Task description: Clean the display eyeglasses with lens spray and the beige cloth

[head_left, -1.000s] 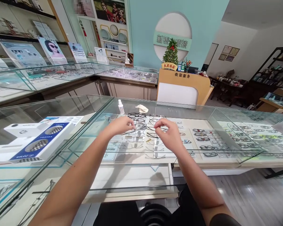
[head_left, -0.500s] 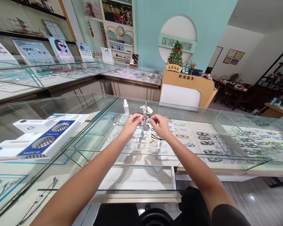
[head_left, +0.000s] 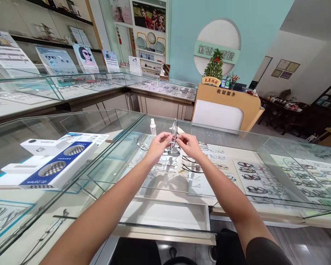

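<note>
A pair of eyeglasses [head_left: 174, 127] is held on edge above the glass counter, seen almost side-on. My left hand [head_left: 160, 145] pinches it from the left, thumb and forefinger closed at the rim. From the right, my right hand [head_left: 190, 146] is closed in a pinch against the same glasses; its fingertips partly hide the contact. Behind them stand a small white spray bottle [head_left: 153, 127] and a pale cloth [head_left: 179, 130], partly covered by the glasses and right hand.
Under the glass countertop [head_left: 231, 137] lie rows of eyeglass frames [head_left: 251, 176]. A white and blue box [head_left: 57, 163] rests on the counter at left. Toward me, a drawer [head_left: 168, 215] is pulled out. The cashier desk [head_left: 228, 105] stands beyond.
My right hand has moved in to the eyeglasses, closing the small gap seen before. The view has turned slightly left, so the surroundings sit further right.
</note>
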Action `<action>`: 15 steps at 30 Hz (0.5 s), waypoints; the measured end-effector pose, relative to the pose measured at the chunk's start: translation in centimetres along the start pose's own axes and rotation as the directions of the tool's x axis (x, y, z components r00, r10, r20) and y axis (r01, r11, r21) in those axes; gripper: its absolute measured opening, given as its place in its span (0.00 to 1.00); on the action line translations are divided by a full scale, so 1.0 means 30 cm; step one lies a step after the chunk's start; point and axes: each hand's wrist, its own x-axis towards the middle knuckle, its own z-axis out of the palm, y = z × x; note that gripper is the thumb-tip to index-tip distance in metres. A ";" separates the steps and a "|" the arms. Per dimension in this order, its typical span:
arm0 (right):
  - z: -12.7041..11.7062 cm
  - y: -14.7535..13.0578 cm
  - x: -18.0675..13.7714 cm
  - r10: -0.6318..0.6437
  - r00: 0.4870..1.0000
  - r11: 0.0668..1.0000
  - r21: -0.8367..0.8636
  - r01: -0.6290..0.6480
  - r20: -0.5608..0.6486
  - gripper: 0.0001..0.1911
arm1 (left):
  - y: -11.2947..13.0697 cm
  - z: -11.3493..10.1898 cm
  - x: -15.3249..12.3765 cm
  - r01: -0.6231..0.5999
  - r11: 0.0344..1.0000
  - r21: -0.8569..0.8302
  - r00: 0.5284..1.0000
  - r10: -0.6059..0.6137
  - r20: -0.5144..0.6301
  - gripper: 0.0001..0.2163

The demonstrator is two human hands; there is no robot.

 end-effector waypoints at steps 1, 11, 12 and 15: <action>-0.002 0.006 -0.006 0.003 1.000 1.000 0.009 -0.003 -0.004 0.11 | -0.003 0.000 0.007 -0.009 1.000 0.023 1.000 0.009 0.013 0.29; -0.044 0.015 -0.013 0.098 0.989 0.995 0.030 -0.096 -0.107 0.09 | -0.009 0.024 0.075 -0.021 0.997 0.070 0.985 0.008 0.171 0.25; -0.048 0.017 -0.011 0.104 0.988 0.994 0.037 -0.100 -0.116 0.09 | -0.011 0.023 0.080 -0.019 0.998 0.061 0.985 0.008 0.173 0.25; -0.063 0.028 -0.002 0.141 0.982 0.985 0.115 -0.127 -0.122 0.08 | -0.019 0.009 0.098 -0.017 0.998 0.055 0.986 0.008 0.165 0.25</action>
